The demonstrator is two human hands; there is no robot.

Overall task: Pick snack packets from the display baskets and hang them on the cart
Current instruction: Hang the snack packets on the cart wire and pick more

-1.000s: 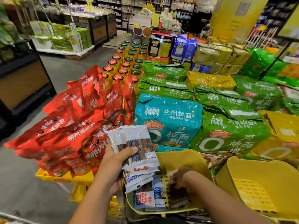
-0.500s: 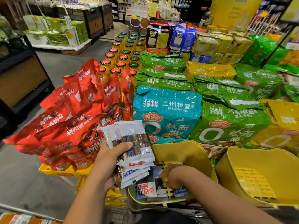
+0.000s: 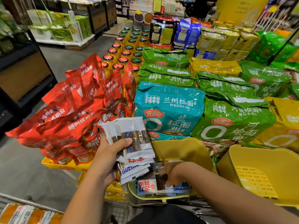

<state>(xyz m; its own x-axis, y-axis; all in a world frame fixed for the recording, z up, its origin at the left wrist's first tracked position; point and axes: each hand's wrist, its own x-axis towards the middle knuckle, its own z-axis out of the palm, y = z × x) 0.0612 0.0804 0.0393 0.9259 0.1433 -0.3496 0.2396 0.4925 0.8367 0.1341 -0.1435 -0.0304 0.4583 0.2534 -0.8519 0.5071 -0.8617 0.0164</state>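
Right hand (image 3: 171,173), too blurred to tell its grip, lies inside yellow plastic basket (image 3: 186,143) on flat white snack packets (image 3: 148,186), while left hand (image 3: 108,159), just left of the basket, clutches fanned bundle (image 3: 137,135) of them.

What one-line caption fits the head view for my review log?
Left hand holds a fan of white snack packets while the right hand, blurred, reaches into the yellow basket.

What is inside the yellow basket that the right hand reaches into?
White snack packets lie on the floor of the yellow basket. The right hand is blurred and covers whatever lies beneath it.
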